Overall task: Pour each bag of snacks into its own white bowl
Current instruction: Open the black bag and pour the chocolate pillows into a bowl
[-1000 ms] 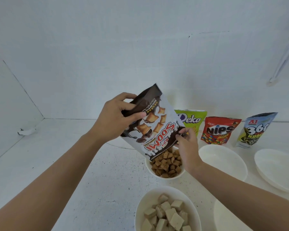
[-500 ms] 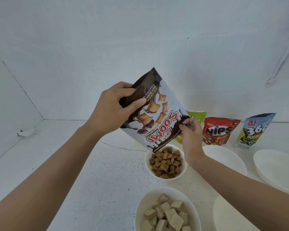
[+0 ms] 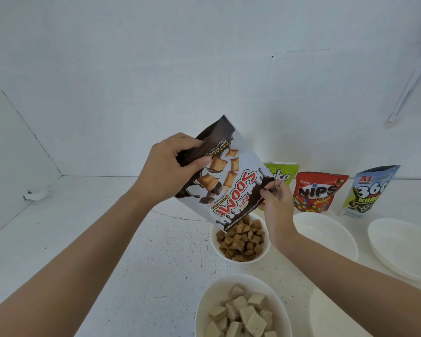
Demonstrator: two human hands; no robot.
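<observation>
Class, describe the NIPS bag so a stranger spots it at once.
Along the foot of the white back wall stand three snack bags. The NIPS bag is the middle one. It alone is red, between a green bag and a blue bag.

Plain white booth-like corner, prob. a staged recording spot; can't tell if home or lab. Back wall (image 3: 204, 69) & left wall (image 3: 10, 154) are bare white panels, w/ a seam (image 3: 272, 57) in the back one. Both meet a rough, speckled white worktop (image 3: 107, 239). Shop-bought snack bags stand in a row vs. the back wall: green bag (image 3: 284, 171), red NIPS bag (image 3: 319, 193), blue-grey bag (image 3: 372, 188). White bowls on the worktop: brown-snack bowl (image 3: 214, 243), pale-cube bowl (image 3: 206, 305), empty bowl (image 3: 326, 234).
</observation>
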